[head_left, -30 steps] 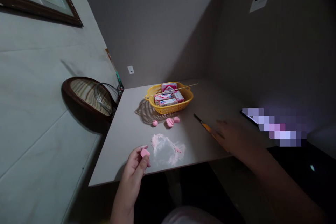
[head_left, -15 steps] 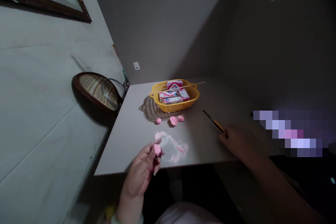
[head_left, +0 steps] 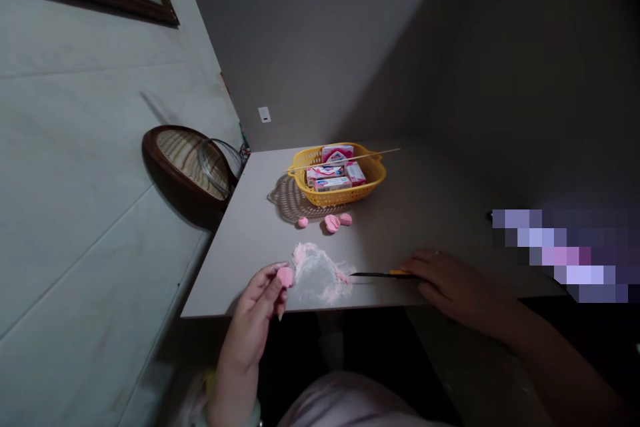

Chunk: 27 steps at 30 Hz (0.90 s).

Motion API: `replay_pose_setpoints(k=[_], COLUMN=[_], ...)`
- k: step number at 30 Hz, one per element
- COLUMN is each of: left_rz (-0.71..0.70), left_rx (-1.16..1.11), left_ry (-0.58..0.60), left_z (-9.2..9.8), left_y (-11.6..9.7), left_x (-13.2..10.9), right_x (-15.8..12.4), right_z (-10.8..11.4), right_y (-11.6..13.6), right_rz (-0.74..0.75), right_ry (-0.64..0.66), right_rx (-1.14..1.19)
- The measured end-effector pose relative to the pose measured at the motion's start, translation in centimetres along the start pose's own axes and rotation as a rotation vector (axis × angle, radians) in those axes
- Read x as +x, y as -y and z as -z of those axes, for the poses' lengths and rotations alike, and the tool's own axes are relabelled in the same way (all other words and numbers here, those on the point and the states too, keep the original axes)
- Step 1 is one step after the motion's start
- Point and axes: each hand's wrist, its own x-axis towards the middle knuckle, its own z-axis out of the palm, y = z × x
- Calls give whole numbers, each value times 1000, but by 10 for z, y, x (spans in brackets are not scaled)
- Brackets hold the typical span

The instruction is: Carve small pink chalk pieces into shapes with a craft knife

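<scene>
My left hand (head_left: 260, 310) pinches a small pink lump (head_left: 285, 276) at the near edge of the grey table (head_left: 420, 213), just left of a smear of pink powder (head_left: 320, 273). My right hand (head_left: 445, 280) grips the yellow handle of a utility knife (head_left: 381, 274), whose dark blade lies flat and points left at the powder. Three more pink pieces (head_left: 332, 222) lie farther back on the table.
A yellow basket (head_left: 367, 188) with small pink boxes and a thin wooden skewer (head_left: 345, 160) across its rim stands at the back. A round wooden-framed object (head_left: 183, 170) leans on the left wall. Grey panels close off the back and right.
My right hand brought the knife down and leftward, so the blade now lies beside the powder. My left hand kept the pink lump and shifted a little.
</scene>
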Motion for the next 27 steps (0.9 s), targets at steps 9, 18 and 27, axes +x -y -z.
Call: replay_pose_setpoints(k=[9, 18, 27], left_rz=[54, 44, 2], left_rx=[-107, -74, -31], left_ry=[-129, -128, -151], left_z=[4, 0, -2], left_y=[-11, -9, -13], left_x=[-8, -14, -20], right_x=[9, 41, 56], right_z=[13, 4, -3], right_y=[-2, -16, -14], right_rz=[211, 279, 271], right_ry=[172, 149, 96], right_rx=[68, 58, 53])
